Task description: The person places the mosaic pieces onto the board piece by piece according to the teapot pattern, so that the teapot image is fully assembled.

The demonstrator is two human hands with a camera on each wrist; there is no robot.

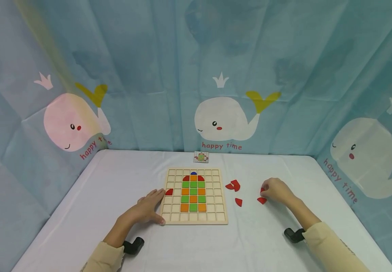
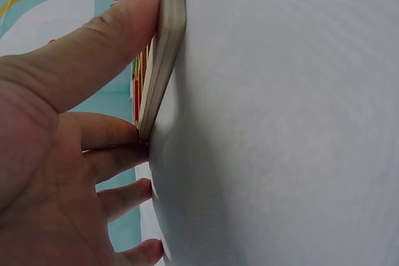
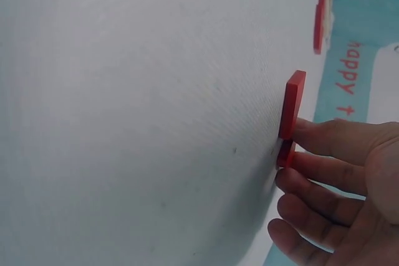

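In the head view my left hand rests at the near left corner of a wooden grid board. Its spread fingers touch the left edge, and the thumb lies at the front edge. On the board stands a column pattern of green squares and orange squares, topped by red quarter-circles and a blue half-circle. A single red quarter-circle sits near the left edge. Right of the board, my right hand pinches a red quarter-circle piece between thumb and fingers, with another red piece right beside it.
Several loose red pieces lie between the board and my right hand. A small pattern card is at the table's far edge. Behind the white table hangs a blue whale-print curtain.
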